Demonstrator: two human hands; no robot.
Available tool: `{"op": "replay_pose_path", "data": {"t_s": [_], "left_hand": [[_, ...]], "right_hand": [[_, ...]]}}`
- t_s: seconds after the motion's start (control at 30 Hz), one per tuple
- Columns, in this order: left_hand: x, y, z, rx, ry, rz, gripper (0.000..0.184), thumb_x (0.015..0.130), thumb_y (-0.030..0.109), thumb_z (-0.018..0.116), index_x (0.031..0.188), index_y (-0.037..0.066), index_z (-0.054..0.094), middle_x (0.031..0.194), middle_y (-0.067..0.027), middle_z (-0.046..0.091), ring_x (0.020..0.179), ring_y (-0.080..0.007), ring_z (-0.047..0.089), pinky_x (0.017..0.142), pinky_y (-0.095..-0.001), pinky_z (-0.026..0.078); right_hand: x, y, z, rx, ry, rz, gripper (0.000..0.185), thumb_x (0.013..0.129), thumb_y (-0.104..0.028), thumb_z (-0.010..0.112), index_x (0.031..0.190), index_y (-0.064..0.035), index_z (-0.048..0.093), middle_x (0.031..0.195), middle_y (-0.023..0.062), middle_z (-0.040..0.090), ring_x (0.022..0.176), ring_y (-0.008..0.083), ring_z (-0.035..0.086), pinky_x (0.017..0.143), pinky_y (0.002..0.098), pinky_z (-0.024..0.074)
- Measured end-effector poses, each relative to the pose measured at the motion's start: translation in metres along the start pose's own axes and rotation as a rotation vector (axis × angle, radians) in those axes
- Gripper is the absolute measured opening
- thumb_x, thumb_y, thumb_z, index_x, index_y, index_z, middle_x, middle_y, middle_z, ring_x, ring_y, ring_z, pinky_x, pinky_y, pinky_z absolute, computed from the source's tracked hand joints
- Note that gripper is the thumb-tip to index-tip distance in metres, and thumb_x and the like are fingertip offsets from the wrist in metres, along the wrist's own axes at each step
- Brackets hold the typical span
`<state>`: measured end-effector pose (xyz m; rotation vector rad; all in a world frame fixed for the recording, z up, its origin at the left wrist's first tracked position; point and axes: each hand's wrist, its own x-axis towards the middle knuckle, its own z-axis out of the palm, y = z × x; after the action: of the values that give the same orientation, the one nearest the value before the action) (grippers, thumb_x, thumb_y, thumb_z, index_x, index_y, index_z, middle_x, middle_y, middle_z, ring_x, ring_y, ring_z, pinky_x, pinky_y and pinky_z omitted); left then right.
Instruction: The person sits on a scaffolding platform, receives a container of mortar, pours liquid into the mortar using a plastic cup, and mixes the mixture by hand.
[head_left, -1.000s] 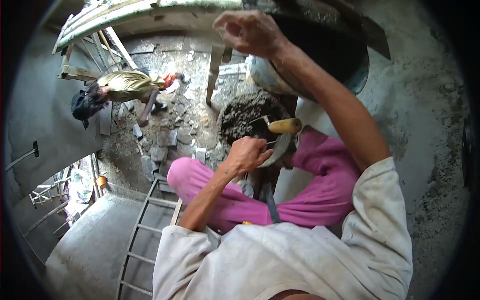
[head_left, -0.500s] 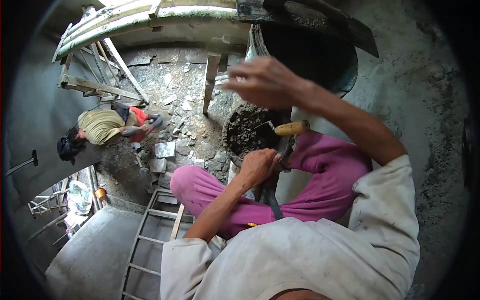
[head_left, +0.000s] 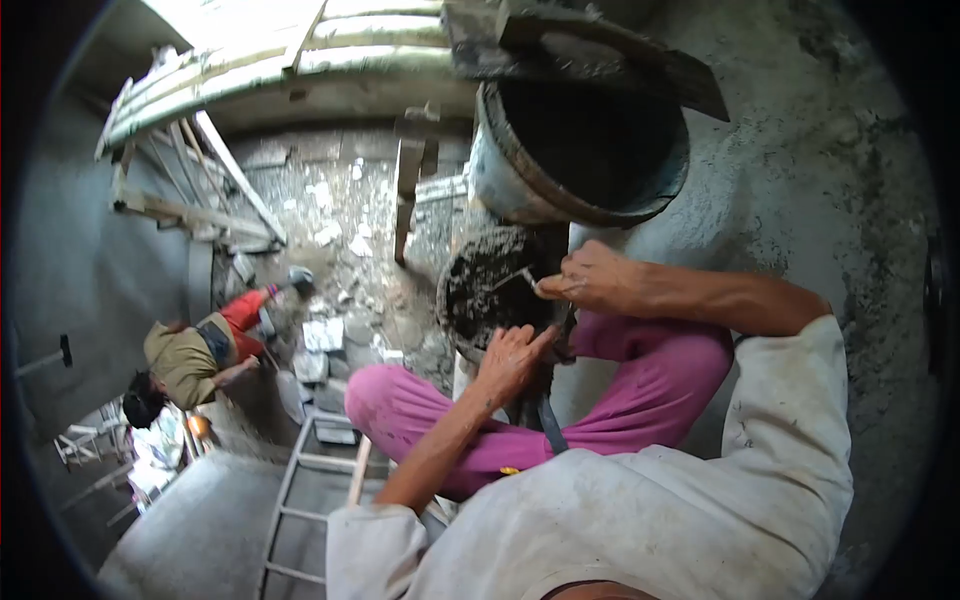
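At frame centre, reaches to near rim of bucket (head_left: 462,345) of mortar (head_left: 480,290) with left hand (head_left: 512,362), fingers (head_left: 516,338) forward; cannot tell whether gripping. Just right, grasps trowel (head_left: 530,276) over bucket with right hand (head_left: 597,277), forearm (head_left: 715,296) nearly level.

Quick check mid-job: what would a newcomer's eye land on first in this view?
Probably the bright pink trousers right of centre, below the right hand on the trowel. Just above the left hand, dark lumpy mix sits in a round container, with a big drum above it. At far left, a co-worker in red legwear bends over near rubble.
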<state>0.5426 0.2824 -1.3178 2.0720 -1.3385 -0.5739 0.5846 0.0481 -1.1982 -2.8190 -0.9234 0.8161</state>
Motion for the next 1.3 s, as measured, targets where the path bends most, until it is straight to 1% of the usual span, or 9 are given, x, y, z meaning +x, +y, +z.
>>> {"op": "replay_pose_path", "data": {"t_s": [0.1, 0.2, 0.27, 0.37, 0.47, 0.77, 1.17, 1.27, 1.3], "left_hand": [[-0.006, 0.0, 0.005, -0.009, -0.029, 0.031, 0.058, 0.083, 0.009, 0.056, 0.14, 0.02, 0.052, 0.088, -0.0081, 0.053, 0.089, -0.0261, 0.056, 0.076, -0.0401, 0.038], [-0.006, -0.004, 0.006, -0.029, -0.031, 0.041, 0.058, 0.083, 0.009, 0.057, 0.139, 0.021, 0.052, 0.087, -0.008, 0.052, 0.088, -0.026, 0.055, 0.076, -0.039, 0.038], [-0.005, -0.005, 0.001, -0.025, -0.019, 0.068, 0.058, 0.082, 0.009, 0.058, 0.138, 0.022, 0.053, 0.086, -0.0079, 0.052, 0.088, -0.0258, 0.055, 0.075, -0.0385, 0.037], [-0.004, -0.003, -0.003, -0.033, 0.002, 0.057, 0.058, 0.08, 0.01, 0.06, 0.137, 0.022, 0.054, 0.086, -0.0076, 0.051, 0.087, -0.0252, 0.056, 0.075, -0.038, 0.037], [-0.007, -0.003, -0.001, -0.061, 0.012, 0.03, 0.052, 0.084, 0.013, 0.061, 0.134, 0.022, 0.056, 0.085, -0.0073, 0.051, 0.085, -0.0247, 0.056, 0.074, -0.0379, 0.037], [-0.004, -0.006, -0.001, -0.072, 0.026, 0.01, 0.036, 0.091, 0.021, 0.06, 0.127, 0.019, 0.061, 0.083, -0.008, 0.054, 0.08, -0.0261, 0.056, 0.071, -0.0389, 0.039], [-0.006, 0.005, -0.005, -0.046, 0.043, -0.042, 0.037, 0.083, 0.011, 0.061, 0.12, 0.016, 0.061, 0.089, -0.0059, 0.056, 0.088, -0.023, 0.058, 0.075, -0.0384, 0.039], [-0.003, 0.003, -0.004, 0.003, -0.009, -0.026, 0.045, 0.085, 0.013, 0.061, 0.129, 0.016, 0.057, 0.092, -0.0068, 0.055, 0.091, -0.0229, 0.057, 0.079, -0.0374, 0.04], [-0.001, 0.003, -0.005, 0.008, -0.006, -0.012, 0.045, 0.085, 0.013, 0.061, 0.129, 0.016, 0.057, 0.092, -0.0068, 0.055, 0.091, -0.0229, 0.057, 0.079, -0.0374, 0.04]], "right_hand": [[-0.021, -0.024, -0.093, 0.039, -0.106, 0.111, 0.023, 0.094, -0.02, 0.054, 0.116, -0.0213, 0.06, 0.069, 0.0091, 0.062, 0.065, 0.0267, 0.066, 0.05, 0.0392, 0.0481], [-0.037, -0.037, -0.155, 0.042, -0.251, 0.228, 0.022, 0.095, -0.019, 0.056, 0.116, -0.0214, 0.062, 0.071, 0.0087, 0.062, 0.061, 0.025, 0.064, 0.05, 0.0399, 0.0478], [-0.047, -0.048, -0.168, -0.057, -0.118, 0.331, 0.015, 0.085, -0.008, 0.064, 0.1, -0.0105, 0.062, 0.072, 0.0115, 0.066, 0.067, 0.0284, 0.069, 0.054, 0.0388, 0.0521], [-0.05, -0.051, -0.161, -0.13, 0.003, 0.282, 0.016, 0.087, -0.008, 0.063, 0.103, -0.0095, 0.059, 0.073, 0.0127, 0.066, 0.065, 0.0269, 0.069, 0.052, 0.0394, 0.0515], [-0.04, -0.049, -0.16, -0.098, -0.071, 0.302, 0.02, 0.088, -0.007, 0.06, 0.108, -0.0095, 0.058, 0.074, 0.0137, 0.066, 0.066, 0.0273, 0.069, 0.05, 0.0394, 0.052], [-0.022, -0.051, -0.042, -0.102, 0.059, 0.197, 0.031, 0.087, -0.009, 0.059, 0.117, -0.0047, 0.053, 0.082, 0.0172, 0.064, 0.066, 0.0295, 0.069, 0.05, 0.0384, 0.053], [-0.067, -0.062, -0.149, 0.014, -0.268, 0.345, 0.026, 0.088, -0.008, 0.057, 0.114, -0.0086, 0.056, 0.082, 0.0121, 0.063, 0.074, 0.0309, 0.067, 0.057, 0.0417, 0.0499], [-0.033, -0.051, -0.088, 0.116, -0.195, 0.231, 0.031, 0.092, -0.012, 0.056, 0.123, -0.0186, 0.058, 0.079, 0.0129, 0.063, 0.066, 0.0284, 0.065, 0.053, 0.0417, 0.048], [-0.017, -0.043, -0.047, 0.122, -0.057, 0.139, 0.023, 0.089, -0.011, 0.057, 0.112, -0.0139, 0.06, 0.077, 0.0111, 0.063, 0.071, 0.0293, 0.066, 0.058, 0.0415, 0.0493]]}}
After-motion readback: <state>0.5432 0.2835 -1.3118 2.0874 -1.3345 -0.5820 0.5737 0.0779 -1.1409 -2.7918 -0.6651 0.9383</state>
